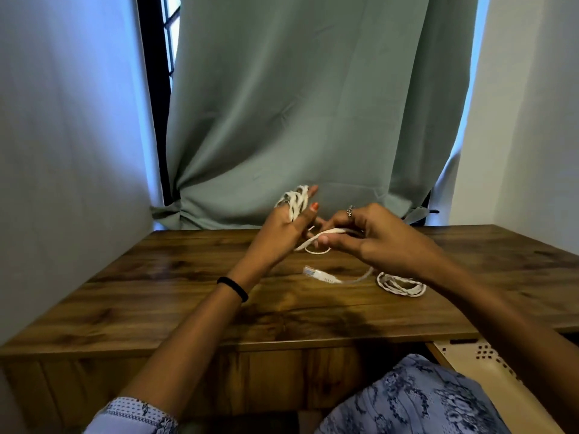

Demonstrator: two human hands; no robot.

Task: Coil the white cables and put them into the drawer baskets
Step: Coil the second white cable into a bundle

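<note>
At the lower right of the frame a perforated drawer basket point(488, 368) juts from under the wooden table point(188, 296); what it holds can't be made out. Mid-frame, the left hand point(283, 227) has white cable point(296, 202) looped round its raised fingers. The right hand point(372, 234) pinches the flat strand. A plug end point(321, 275) and a coiled cable point(402, 285) lie on the table.

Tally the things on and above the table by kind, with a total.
White cables being coiled in the hands: 1
Coiled white cables lying on the table: 1
Loose cable plug ends on the table: 1
Hands: 2, left and right
Total: 5
</note>
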